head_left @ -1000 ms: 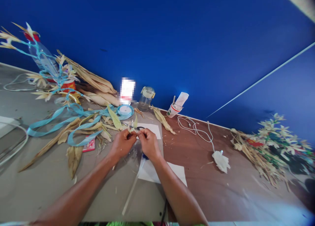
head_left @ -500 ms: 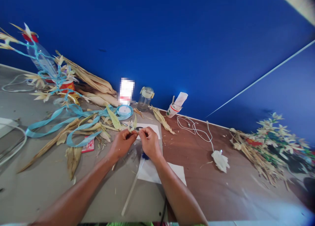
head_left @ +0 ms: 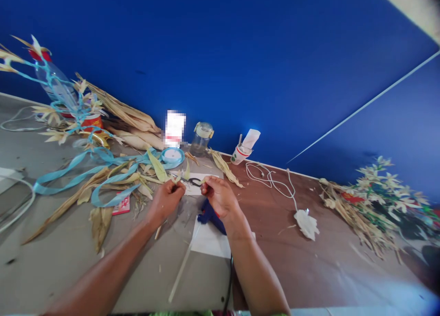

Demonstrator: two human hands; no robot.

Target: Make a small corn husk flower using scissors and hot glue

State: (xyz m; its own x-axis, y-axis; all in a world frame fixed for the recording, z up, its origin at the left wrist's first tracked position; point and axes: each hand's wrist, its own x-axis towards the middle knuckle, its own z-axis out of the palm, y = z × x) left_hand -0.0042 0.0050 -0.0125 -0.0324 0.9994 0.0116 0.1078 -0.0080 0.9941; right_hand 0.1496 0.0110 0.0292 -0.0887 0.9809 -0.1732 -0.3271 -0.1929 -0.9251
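Observation:
My left hand [head_left: 167, 197] is closed in a pinch, a pale piece of corn husk [head_left: 176, 180] showing at its fingertips. Apart from it, my right hand [head_left: 220, 196] pinches a small yellowish bit of husk [head_left: 202, 181]. Between the hands lie the black handles of scissors [head_left: 195, 182], on a white sheet of paper [head_left: 206, 190]. Under my right hand is a dark blue glue gun [head_left: 209, 217], partly hidden by the wrist. A long translucent glue stick [head_left: 180, 274] reaches from it toward the table's front edge.
Light blue ribbon [head_left: 65, 176] loops among dry husks [head_left: 98, 224] on the left, near its roll [head_left: 173, 155]. Behind stand a clear jar [head_left: 201, 139] and a paper cup [head_left: 239, 155]. A white cable [head_left: 275, 180] and husk flowers [head_left: 388, 187] lie to the right.
My hands have moved apart, the right one going right and turning so more of its palm shows. The scissors' handles and the glue gun are now more visible.

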